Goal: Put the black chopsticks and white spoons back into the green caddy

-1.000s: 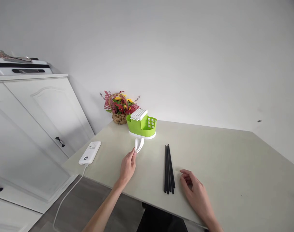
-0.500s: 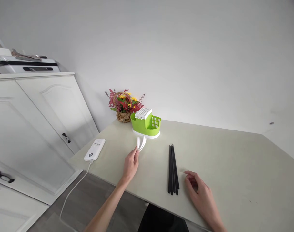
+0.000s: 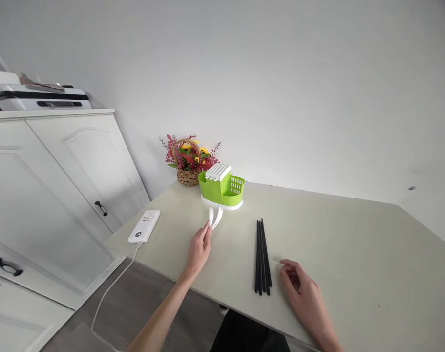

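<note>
Head view showed white spoons [image 3: 214, 216] lying on the counter [image 3: 317, 234] just in front of the green holder [image 3: 222, 188], their bowls toward the holder and their handles running back toward the person. The left hand [image 3: 198, 249] had its fingertips pinched on the near ends of those handles, so the grip was closed on the spoons, whose long axis pointed away from the hand at the holder. How many spoons lay stacked there could not be told. The left hand was much the nearer of the two to the spoons and the holder. The right hand [image 3: 305, 293] rested on the counter with its fingers loosely curled and nothing in them, just to the right of a bundle of black chopsticks [image 3: 262, 256] that lay lengthwise, pointing away from the person. The holder stood on a white base, with a white slotted lid over its left part and a mesh-walled compartment on its right; nothing could be seen inside it. Behind it stood a flower basket [image 3: 188, 164], and at the counter's left edge lay a white power bank [image 3: 144, 226] with its cable hanging off.
</note>
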`<state>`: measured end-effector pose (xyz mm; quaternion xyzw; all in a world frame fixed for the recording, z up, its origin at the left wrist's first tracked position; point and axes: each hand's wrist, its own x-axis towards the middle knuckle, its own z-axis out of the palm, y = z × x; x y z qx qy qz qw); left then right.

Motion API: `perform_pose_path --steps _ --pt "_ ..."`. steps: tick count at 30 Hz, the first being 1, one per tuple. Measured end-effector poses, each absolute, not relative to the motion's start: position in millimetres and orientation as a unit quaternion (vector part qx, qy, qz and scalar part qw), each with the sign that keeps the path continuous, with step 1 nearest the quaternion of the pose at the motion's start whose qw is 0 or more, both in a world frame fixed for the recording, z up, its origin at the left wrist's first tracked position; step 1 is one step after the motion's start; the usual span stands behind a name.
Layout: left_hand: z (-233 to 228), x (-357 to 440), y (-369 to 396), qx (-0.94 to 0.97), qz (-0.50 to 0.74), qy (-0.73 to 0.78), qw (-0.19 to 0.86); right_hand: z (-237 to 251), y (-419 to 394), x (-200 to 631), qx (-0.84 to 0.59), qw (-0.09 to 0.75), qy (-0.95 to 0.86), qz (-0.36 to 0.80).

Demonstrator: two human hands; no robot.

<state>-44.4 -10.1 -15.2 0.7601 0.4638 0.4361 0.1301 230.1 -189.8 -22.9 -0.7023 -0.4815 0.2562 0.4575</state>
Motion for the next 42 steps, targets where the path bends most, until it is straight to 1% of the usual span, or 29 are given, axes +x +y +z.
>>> perform_pose_path --steps 10,25,42 --pt "-12.5 -43.6 -12.1 0.755 0.443 0.465 0.129 -18.5 -191.7 228.8 -0.706 0.458 -0.477 0.254" --pt "-6.8 -43.1 -17.7 0.74 0.449 0.471 0.169 -23.3 -191.3 229.7 -0.706 0.459 -0.482 0.242" --pt "-13.7 -44.2 -16.2 0.729 0.445 0.489 0.178 -22.8 -192.9 231.0 -0.711 0.45 -0.48 0.247"
